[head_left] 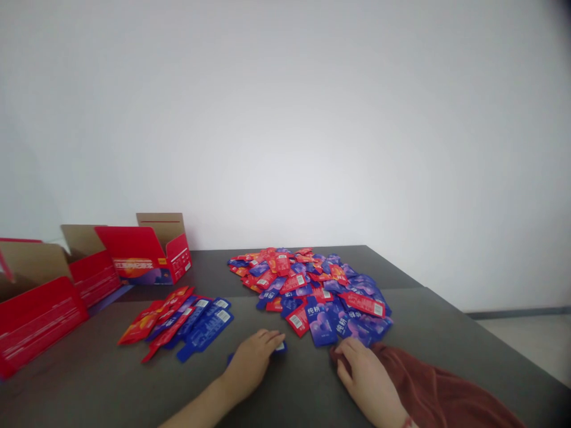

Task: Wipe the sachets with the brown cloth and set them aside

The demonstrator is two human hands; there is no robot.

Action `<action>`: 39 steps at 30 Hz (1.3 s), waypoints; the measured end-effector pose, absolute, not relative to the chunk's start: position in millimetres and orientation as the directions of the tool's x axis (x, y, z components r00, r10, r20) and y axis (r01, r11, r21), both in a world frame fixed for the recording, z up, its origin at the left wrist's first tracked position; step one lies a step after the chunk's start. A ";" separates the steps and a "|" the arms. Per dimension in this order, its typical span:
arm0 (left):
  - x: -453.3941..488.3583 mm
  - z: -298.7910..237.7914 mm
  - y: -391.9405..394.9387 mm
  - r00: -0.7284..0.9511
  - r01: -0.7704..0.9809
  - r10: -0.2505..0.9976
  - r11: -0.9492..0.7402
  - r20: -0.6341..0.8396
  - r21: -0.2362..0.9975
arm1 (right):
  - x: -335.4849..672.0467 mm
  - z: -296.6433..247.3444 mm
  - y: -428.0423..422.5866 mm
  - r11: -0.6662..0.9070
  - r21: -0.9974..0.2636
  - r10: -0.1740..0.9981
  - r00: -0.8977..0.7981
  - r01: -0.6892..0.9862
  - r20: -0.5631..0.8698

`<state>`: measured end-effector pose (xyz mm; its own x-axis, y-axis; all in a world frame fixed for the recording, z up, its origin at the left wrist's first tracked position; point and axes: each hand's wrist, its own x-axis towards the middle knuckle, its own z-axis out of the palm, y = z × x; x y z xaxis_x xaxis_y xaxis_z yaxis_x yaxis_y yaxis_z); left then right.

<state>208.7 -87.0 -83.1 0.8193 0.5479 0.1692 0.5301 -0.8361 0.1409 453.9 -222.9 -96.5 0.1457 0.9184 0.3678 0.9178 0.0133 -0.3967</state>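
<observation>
My left hand [250,365] is low in the middle of the head view, its fingers bent over a blue sachet [281,347] on the table. Most of that sachet is hidden beneath the hand; only its two ends show. My right hand [368,380] has its fingers closed on a brown cloth [439,386], which trails off to the right. Just beyond the right fingertips lies a purple-blue sachet [321,324], at the near edge of a loose heap of red and blue sachets [285,264].
Left of my left hand, several red and blue sachets [205,330] lie fanned out on the dark table [134,386]. Open red cardboard boxes [134,249] stand along the left side. A white wall [285,119] rises behind the table.
</observation>
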 end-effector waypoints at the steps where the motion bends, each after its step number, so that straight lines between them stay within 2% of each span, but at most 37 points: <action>1: 196.4 -83.7 -76.7 0.778 0.584 0.601 -0.799 0.182 0.141 | 453.2 -95.8 -223.0 0.010 -0.393 0.919 0.146 0.919 0.366; 5: 153.3 -84.9 -40.8 0.646 0.734 0.719 -0.677 0.255 0.050 | 450.5 -93.2 -223.7 0.000 -0.379 0.916 0.152 0.925 0.371; 11: 118.0 -79.8 -10.9 0.564 0.824 0.718 -0.518 0.408 -0.229 | 447.5 -87.9 -224.0 -0.018 -0.384 0.911 0.173 0.923 0.374; 14: 143.9 -74.4 -15.4 0.572 0.820 0.714 -0.492 0.403 -0.293 | 446.7 -85.5 -222.7 -0.018 -0.407 0.913 0.181 0.913 0.365; 16: 181.7 -72.5 -27.8 0.628 0.777 0.688 -0.586 0.365 -0.231 | 446.6 -84.4 -222.4 -0.016 -0.416 0.916 0.180 0.909 0.358; 20: 267.0 -75.5 -57.4 0.728 0.645 0.620 -0.764 0.293 0.014 | 448.9 -85.2 -227.6 0.045 -0.393 0.928 0.107 0.918 0.356; 24: 303.9 -83.9 -75.8 0.794 0.550 0.561 -0.827 0.234 0.115 | 454.2 -89.6 -235.8 0.120 -0.311 0.937 -0.003 0.943 0.350; 26: 301.5 -87.8 -82.8 0.803 0.543 0.557 -0.830 0.211 0.125 | 455.8 -92.2 -236.4 0.120 -0.306 0.941 -0.011 0.944 0.337; 29: 288.4 -90.6 -90.4 0.815 0.544 0.555 -0.832 0.165 0.112 | 455.4 -96.8 -231.4 0.041 -0.322 0.927 0.085 0.946 0.365; 33: 278.7 -88.5 -83.3 0.797 0.585 0.581 -0.811 0.167 0.027 | 453.4 -101.8 -223.6 -0.088 -0.303 0.863 0.224 0.949 0.453; 36: 282.1 -84.9 -69.1 0.778 0.612 0.598 -0.791 0.190 -0.017 | 453.2 -102.2 -222.7 -0.104 -0.303 0.853 0.242 0.947 0.463; 39: 292.0 -80.7 -62.4 0.807 0.560 0.550 -0.828 0.215 0.013 | 454.2 -101.3 -223.7 -0.094 -0.339 0.856 0.249 0.936 0.452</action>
